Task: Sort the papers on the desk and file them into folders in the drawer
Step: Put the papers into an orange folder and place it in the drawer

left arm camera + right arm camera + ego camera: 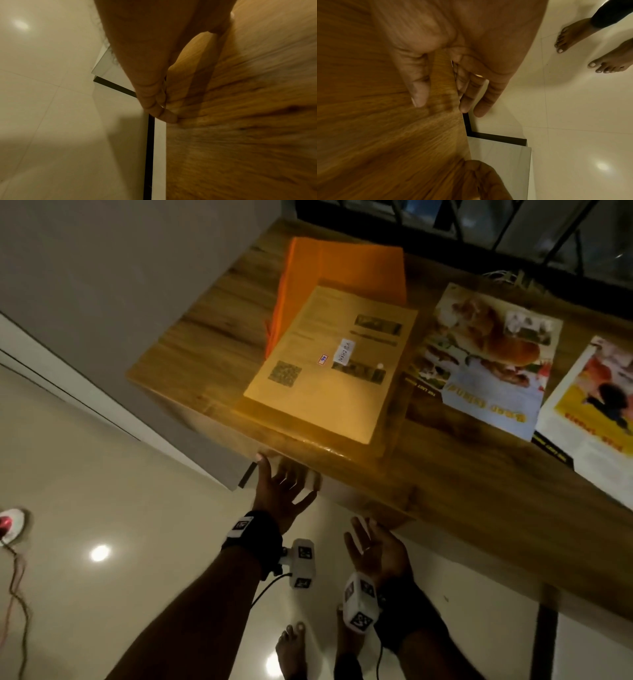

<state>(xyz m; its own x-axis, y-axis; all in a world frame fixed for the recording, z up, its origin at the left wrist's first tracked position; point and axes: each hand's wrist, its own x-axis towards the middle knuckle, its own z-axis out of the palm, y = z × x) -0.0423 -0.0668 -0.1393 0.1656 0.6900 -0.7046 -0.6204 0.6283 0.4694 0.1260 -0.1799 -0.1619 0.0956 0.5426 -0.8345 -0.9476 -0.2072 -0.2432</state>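
Note:
A yellow clear folder holding a printed sheet lies on the wooden desk, partly over an orange folder. Two food flyers lie to its right. My left hand reaches under the desk's front edge with fingers spread and straight. In the left wrist view its fingertips press on a wooden panel near that panel's edge. My right hand is just right of it, fingers straight and laid on the same wood panel. Neither hand holds anything. No drawer interior shows.
A second flyer lies at the desk's right end. A black desk leg stands at right. My bare feet are on the glossy tile floor. A red-and-white plug with a cord lies on the floor at left.

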